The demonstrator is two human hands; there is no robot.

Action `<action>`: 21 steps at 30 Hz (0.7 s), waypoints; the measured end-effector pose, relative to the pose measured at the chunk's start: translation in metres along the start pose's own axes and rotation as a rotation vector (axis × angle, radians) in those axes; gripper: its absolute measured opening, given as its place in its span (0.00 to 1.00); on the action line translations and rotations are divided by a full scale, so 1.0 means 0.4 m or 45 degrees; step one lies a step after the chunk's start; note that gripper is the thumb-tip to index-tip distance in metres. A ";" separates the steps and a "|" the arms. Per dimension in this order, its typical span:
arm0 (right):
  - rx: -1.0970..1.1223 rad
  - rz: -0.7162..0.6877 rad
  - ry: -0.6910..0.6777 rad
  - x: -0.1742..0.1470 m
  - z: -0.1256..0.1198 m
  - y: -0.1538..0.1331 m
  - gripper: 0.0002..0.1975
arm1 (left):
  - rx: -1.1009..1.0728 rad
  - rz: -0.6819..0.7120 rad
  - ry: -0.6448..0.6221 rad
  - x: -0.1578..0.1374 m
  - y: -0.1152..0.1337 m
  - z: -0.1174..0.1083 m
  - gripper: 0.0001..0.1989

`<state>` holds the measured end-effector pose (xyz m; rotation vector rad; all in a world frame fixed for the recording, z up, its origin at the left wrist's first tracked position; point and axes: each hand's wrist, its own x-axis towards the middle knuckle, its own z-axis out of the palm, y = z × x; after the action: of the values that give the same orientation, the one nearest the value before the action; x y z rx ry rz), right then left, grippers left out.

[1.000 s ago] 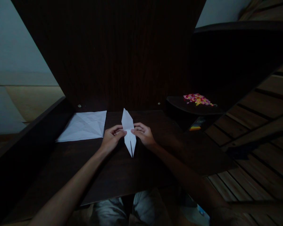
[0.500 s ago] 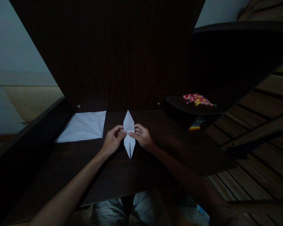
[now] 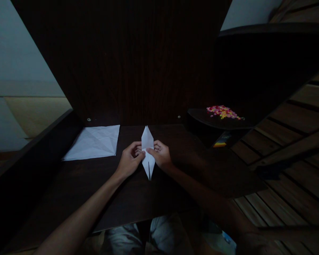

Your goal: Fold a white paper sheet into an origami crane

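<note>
Centrally, folded paper (image 3: 148, 152) between hands, desk edge near.

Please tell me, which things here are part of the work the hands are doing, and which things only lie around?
In use:
- narrow folded white paper shape
- left hand and right hand, pinching it at its middle

Lying about:
- flat creased white paper sheet on the dark wooden desk
- heap of small colourful pieces on a side shelf

Middle of the folded paper (image 3: 148, 141) behind fingertips (image 3: 150, 150); colourful heap (image 3: 222, 111) too small to tell.
</note>
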<state>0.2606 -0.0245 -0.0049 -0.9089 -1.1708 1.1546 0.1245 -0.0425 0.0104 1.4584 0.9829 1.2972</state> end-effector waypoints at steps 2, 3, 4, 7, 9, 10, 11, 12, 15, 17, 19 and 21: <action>-0.014 0.002 0.002 -0.002 0.002 0.001 0.11 | -0.025 -0.017 0.018 0.003 -0.002 0.001 0.15; -0.026 0.000 0.006 -0.003 0.002 0.002 0.11 | -0.041 -0.024 0.028 0.004 -0.003 0.002 0.14; -0.038 -0.003 0.011 -0.004 0.003 0.002 0.11 | -0.055 -0.031 0.037 0.005 -0.005 0.002 0.14; -0.077 -0.021 0.014 -0.004 0.000 0.001 0.11 | -0.075 -0.037 0.047 0.005 -0.008 0.004 0.14; -0.098 -0.026 -0.005 -0.004 -0.002 -0.003 0.13 | -0.073 -0.030 0.043 0.003 -0.006 0.007 0.12; -0.107 -0.027 -0.017 -0.004 -0.003 -0.006 0.13 | -0.072 -0.023 0.042 0.001 -0.005 0.009 0.12; -0.113 -0.029 -0.026 -0.004 -0.004 -0.008 0.14 | -0.073 -0.016 0.045 -0.001 -0.002 0.012 0.11; -0.118 -0.032 -0.031 -0.003 -0.005 -0.010 0.14 | -0.074 -0.011 0.052 -0.003 0.000 0.014 0.10; -0.118 -0.042 -0.014 -0.003 -0.003 -0.011 0.14 | -0.065 -0.022 0.077 -0.006 0.004 0.020 0.09; -0.116 -0.033 0.014 -0.002 0.000 -0.007 0.13 | -0.038 -0.028 0.095 -0.006 0.003 0.022 0.09; -0.106 -0.008 0.033 -0.001 0.002 -0.001 0.10 | -0.018 -0.031 0.109 -0.005 -0.003 0.021 0.09; -0.089 0.012 0.031 0.001 0.003 0.005 0.08 | -0.017 -0.040 0.114 -0.003 -0.009 0.019 0.09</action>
<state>0.2592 -0.0235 -0.0065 -0.9801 -1.1945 1.1125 0.1318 -0.0436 0.0065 1.3790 1.0495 1.3536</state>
